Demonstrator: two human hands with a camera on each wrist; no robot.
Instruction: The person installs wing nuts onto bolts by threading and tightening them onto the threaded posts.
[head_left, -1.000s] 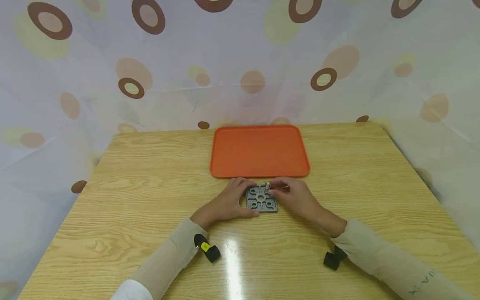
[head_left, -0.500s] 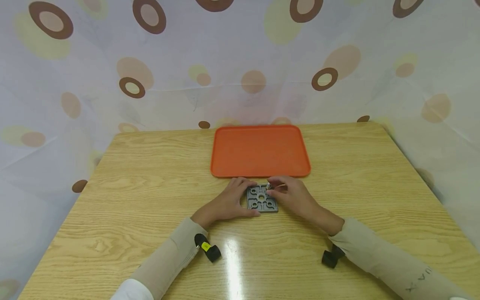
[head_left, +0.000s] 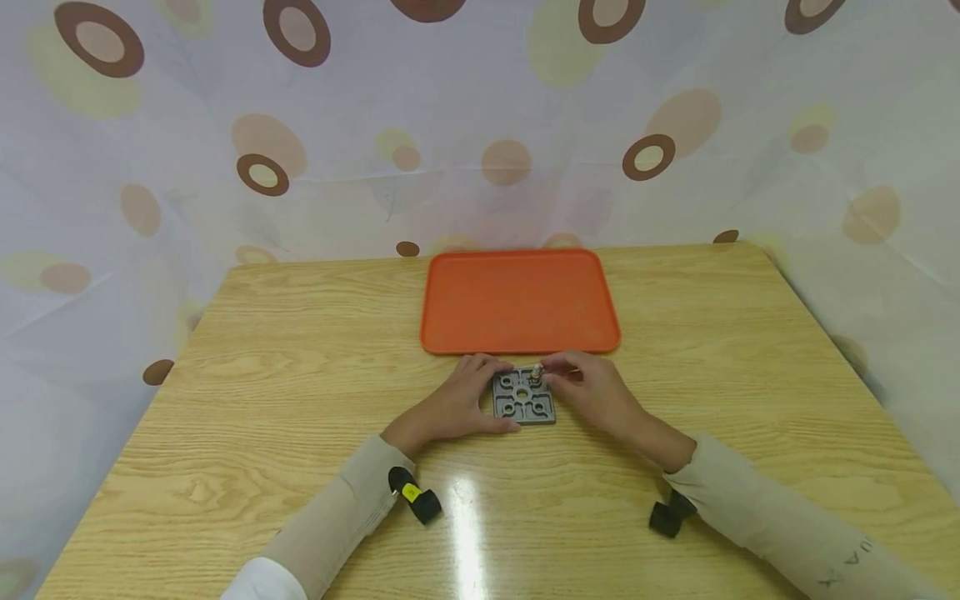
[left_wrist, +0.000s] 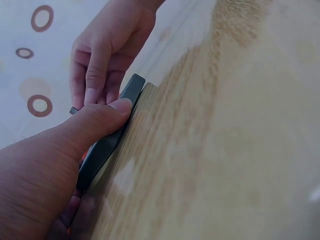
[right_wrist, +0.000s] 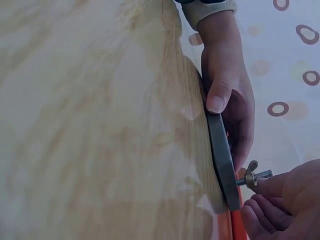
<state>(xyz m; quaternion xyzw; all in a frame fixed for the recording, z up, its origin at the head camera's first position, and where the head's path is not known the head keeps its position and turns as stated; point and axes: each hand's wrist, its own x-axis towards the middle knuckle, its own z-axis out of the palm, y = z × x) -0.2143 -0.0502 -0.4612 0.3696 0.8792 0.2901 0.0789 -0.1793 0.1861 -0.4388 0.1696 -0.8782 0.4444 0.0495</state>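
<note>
A square grey metal plate point(head_left: 525, 411) with raised rings and a round hole at its centre lies on the wooden table in the head view. My left hand point(head_left: 456, 406) grips its left side, thumb on the near edge and fingers at the far edge. From the plate's far right corner a threaded bolt point(right_wrist: 264, 174) sticks up, carrying a wing nut point(right_wrist: 251, 176) partway along its thread. My right hand point(head_left: 597, 401) pinches at the wing nut with thumb and forefinger, the other fingers curled below, as the right wrist view shows.
An orange tray point(head_left: 521, 304) lies just beyond the plate. The wooden table point(head_left: 300, 350) reaches back to a patterned curtain point(head_left: 480, 100). Black wrist devices sit on the left sleeve point(head_left: 341, 508) and the right sleeve point(head_left: 780, 517).
My right fingers close over the wing nut, then draw back slightly to the right, showing more of the bolt. My left hand and the plate stay in place.
</note>
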